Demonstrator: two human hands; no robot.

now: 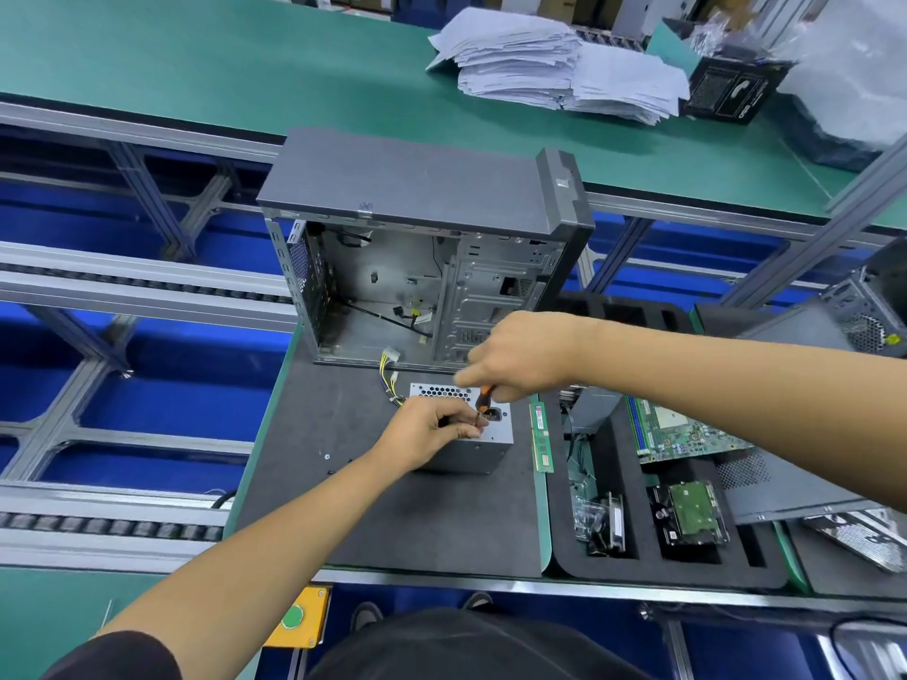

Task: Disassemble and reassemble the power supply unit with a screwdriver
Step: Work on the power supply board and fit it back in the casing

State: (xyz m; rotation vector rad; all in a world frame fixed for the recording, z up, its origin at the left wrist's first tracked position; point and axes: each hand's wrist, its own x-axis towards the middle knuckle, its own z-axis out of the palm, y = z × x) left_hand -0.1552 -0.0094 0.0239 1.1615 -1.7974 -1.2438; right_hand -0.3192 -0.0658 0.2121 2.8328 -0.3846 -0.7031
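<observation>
The power supply (471, 446) sits on the dark mat (392, 522) before the open case (422, 267); your right hand (520, 358) grips the screwdriver (483, 397), your left hand (427, 427) pinches its shaft, so keep it square to the screw and press firmly

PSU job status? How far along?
Done: PSU is out of the open case, on the mat. In hand: right hand drives the screwdriver into its top; left hand steadies the tip. Left: cover looks still on; whether screws are going out or in is unclear.
</observation>
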